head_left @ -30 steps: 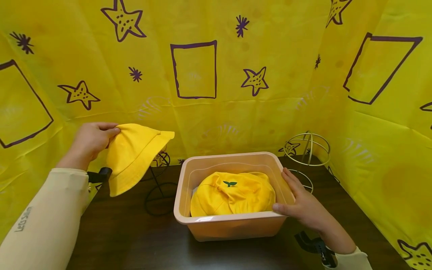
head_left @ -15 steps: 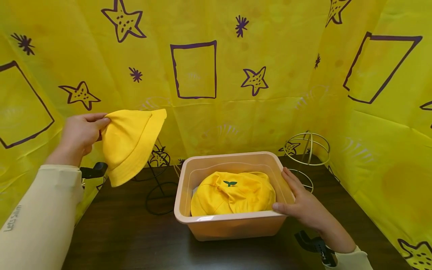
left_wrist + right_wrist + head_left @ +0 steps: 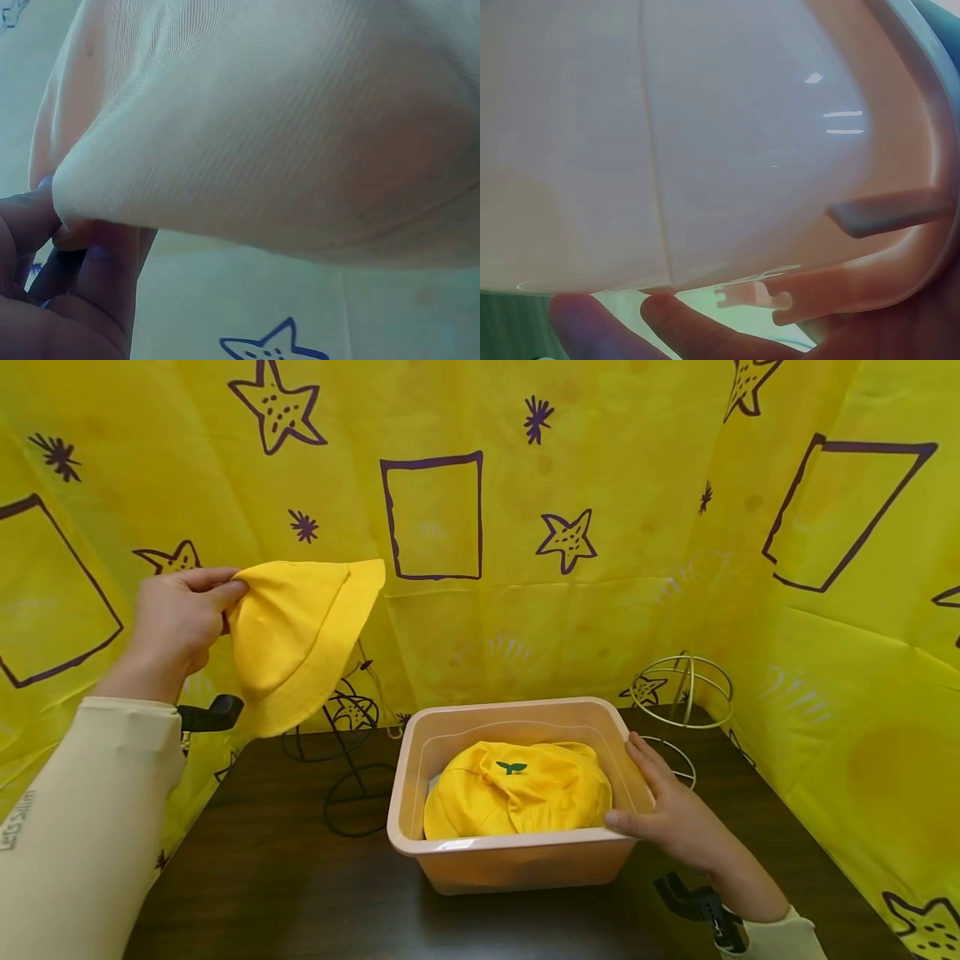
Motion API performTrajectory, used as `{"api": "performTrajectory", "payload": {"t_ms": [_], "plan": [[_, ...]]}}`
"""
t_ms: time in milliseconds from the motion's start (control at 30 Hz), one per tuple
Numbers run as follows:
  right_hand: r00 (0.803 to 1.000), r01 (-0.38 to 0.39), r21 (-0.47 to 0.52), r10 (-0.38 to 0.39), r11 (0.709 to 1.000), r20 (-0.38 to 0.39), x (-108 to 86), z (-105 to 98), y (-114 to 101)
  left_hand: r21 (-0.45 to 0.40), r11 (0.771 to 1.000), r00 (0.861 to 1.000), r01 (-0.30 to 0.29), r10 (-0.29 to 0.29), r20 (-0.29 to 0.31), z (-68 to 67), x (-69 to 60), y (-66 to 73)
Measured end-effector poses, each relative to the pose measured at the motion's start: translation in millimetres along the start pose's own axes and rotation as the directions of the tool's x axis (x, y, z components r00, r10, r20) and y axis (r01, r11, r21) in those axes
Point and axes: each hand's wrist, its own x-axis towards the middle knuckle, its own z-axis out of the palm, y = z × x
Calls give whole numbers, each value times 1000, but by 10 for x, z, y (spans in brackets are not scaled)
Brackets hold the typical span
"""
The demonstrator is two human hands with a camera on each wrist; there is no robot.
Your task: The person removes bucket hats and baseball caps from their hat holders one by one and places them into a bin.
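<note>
In the head view my left hand (image 3: 180, 622) pinches a yellow bucket hat (image 3: 288, 639) by its crown, holding it up in the air with the brim facing down and right. Up close in the left wrist view, the hat's cloth (image 3: 262, 150) fills most of the frame. My right hand (image 3: 686, 822) grips the right front corner of a pinkish plastic bin (image 3: 517, 864), thumb over the rim. Fingers (image 3: 705, 330) press the bin's outer wall in the right wrist view. Inside the bin lie crumpled yellow hats (image 3: 532, 797), the top one bearing a green sprout mark.
Behind and below the held hat stands a black wire stand (image 3: 352, 768) on the dark wooden table (image 3: 285, 877). A pale metal wire stand (image 3: 682, 693) is at the back right, partly behind the bin. Yellow printed cloth (image 3: 480, 635) hangs around the table.
My left hand has lifted the hat higher and slightly left, uncovering more of the black wire stand. The right hand and the bin have stayed in place.
</note>
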Motion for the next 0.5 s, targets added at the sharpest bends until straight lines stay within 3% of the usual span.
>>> {"api": "performTrajectory", "payload": {"t_ms": [300, 500], "plan": [[1000, -6, 3, 6, 1000, 2, 5, -4, 14, -149, 987, 998, -53, 56, 12, 104, -54, 313], [1000, -4, 5, 4, 1000, 1, 7, -7, 2, -297, 953, 996, -61, 75, 38, 236, -158, 514]]}}
